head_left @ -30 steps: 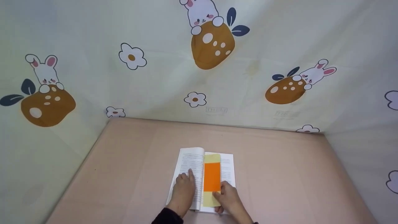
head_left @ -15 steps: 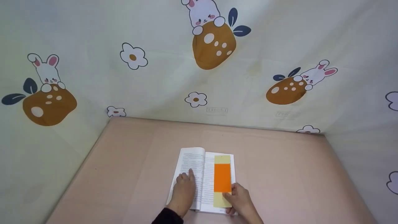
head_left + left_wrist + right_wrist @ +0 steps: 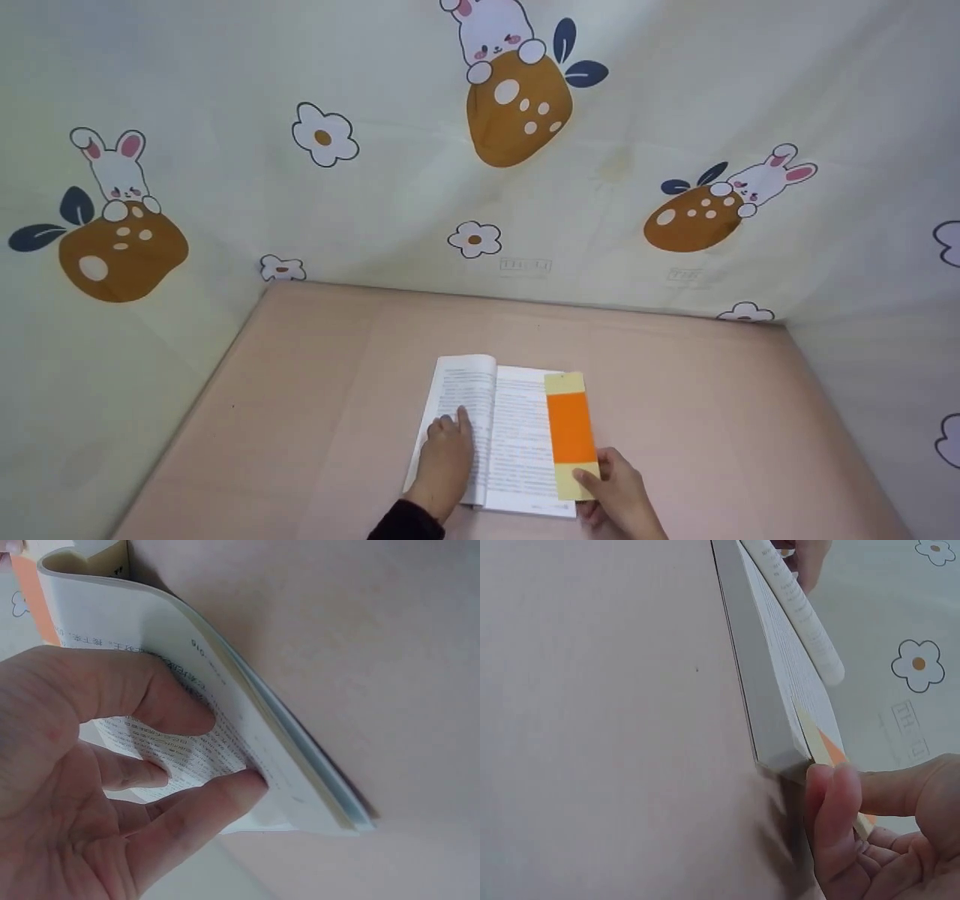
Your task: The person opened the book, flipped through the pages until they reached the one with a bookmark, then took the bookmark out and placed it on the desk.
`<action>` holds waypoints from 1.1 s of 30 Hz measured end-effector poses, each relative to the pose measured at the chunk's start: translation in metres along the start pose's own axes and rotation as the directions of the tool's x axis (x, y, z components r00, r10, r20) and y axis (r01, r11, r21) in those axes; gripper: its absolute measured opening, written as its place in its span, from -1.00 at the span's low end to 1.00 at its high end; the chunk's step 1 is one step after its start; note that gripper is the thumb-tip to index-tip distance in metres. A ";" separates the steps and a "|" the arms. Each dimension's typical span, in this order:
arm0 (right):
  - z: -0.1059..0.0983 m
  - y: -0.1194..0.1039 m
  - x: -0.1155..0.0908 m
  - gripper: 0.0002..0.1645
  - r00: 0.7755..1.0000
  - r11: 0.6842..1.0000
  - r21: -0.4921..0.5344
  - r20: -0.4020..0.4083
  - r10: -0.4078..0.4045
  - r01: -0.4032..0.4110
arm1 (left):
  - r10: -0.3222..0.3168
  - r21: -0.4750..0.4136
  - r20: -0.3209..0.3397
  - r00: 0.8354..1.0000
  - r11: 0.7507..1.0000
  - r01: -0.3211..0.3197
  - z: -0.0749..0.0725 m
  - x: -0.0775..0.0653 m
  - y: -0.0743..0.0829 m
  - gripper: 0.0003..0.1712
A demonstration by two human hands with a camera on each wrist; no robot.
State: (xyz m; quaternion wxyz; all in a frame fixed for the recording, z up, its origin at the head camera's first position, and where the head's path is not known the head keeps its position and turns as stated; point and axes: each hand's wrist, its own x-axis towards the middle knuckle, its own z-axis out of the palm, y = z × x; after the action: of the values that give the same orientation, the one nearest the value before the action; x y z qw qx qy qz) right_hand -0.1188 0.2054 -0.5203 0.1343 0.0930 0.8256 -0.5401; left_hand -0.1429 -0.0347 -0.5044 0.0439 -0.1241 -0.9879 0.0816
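A thick paperback book [image 3: 521, 442] lies spread on the pink surface, its left pages bulging up from the spine. My left hand [image 3: 446, 461] rests on the left page, index finger pointing up along the print. In the left wrist view, the thumb [image 3: 172, 701] and fingertips touch that page, which curves over. A flat yellow bookmark [image 3: 571, 427] with a wide orange band overlaps the outer edge of the right page, leaning slightly. Its lower end is pinched between thumb and fingers of my right hand [image 3: 619, 487]. The right wrist view shows the bookmark [image 3: 831, 746] edge-on beside the book's corner.
Pink cloth-like table surface [image 3: 300, 420] spreads around the book. Pale curtains [image 3: 390, 195] with rabbit, strawberry and flower prints enclose the back and both sides. A dark sleeve [image 3: 406, 520] covers the left wrist.
My right hand has slid the bookmark rightward from beside the spine, across the right page to its outer edge, baring the print. My left hand has stayed on the left page.
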 end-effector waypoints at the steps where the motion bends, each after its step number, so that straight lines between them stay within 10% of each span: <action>1: -0.002 0.002 0.000 -0.30 1.000 1.000 0.011 -0.002 0.019 -0.019 | 0.003 0.006 0.001 1.000 1.000 -0.003 0.000 0.000 0.000 -0.41; 15: -0.032 0.020 -0.003 -0.55 0.972 0.988 0.090 -0.189 0.141 -0.126 | 0.017 0.072 -0.066 0.998 0.997 -0.013 0.003 -0.001 0.001 -0.46; 33: -0.043 0.018 0.004 -0.40 0.937 0.930 -0.217 -0.255 0.240 -0.297 | 0.010 0.069 -0.075 0.997 0.998 -0.005 0.004 -0.002 0.002 -0.46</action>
State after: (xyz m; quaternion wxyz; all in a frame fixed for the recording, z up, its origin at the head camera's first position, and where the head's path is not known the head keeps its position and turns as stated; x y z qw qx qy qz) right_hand -0.1229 0.2524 -0.5206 0.1242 0.2481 0.8767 -0.3929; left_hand -0.1413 -0.0337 -0.5092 0.0851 -0.1291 -0.9817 0.1109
